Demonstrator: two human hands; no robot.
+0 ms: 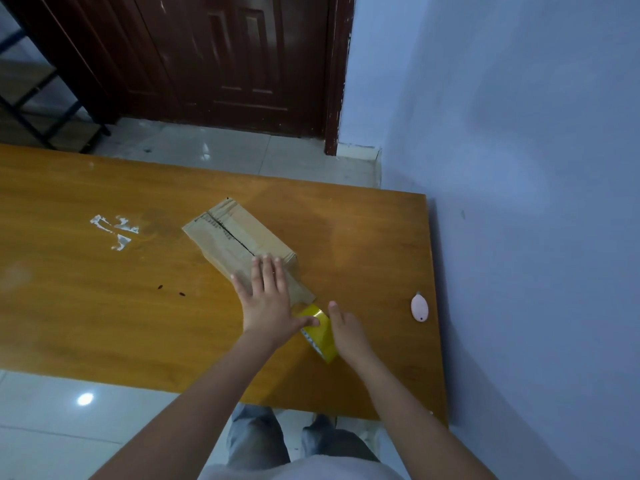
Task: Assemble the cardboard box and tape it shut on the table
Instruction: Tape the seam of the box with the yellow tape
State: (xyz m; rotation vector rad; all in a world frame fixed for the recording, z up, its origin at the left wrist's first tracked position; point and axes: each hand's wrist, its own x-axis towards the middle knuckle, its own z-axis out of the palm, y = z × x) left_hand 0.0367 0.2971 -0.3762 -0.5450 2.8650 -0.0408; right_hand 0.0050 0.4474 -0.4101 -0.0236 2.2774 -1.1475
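Pale blue walls and a dark wooden door (242,60) are framing a glossy orange-brown wooden table (104,306), which is being viewed from above by someone standing at its near edge.

Near the table's middle, a long, narrow cardboard box (239,237) is lying at an angle, its top flaps folded down with a dark seam showing between them. The left hand (266,299) is being pressed flat on the box's near end, fingers straight and spread. Just beside it, a roll of yellowish packing tape (320,334) is being held by the right hand (348,336); the index finger is pointing forward, but how the other fingers are wrapping the roll cannot be made out. A strip of tape appears to be running from the roll toward the box end, under the left hand.

The box is being judged light and fairly stiff, yet likely to slide on the polished surface and to dent along its seam, so it is best being held down by a flat palm over the flaps or steadied at the long sides. The tape is likely to be sticky and prone to twisting.

A small pale pink oval object (419,307) is resting near the table's right edge, close to the wall. Open tabletop is stretching to the left, marked by white residue (116,230); room is being limited on the right by the wall.
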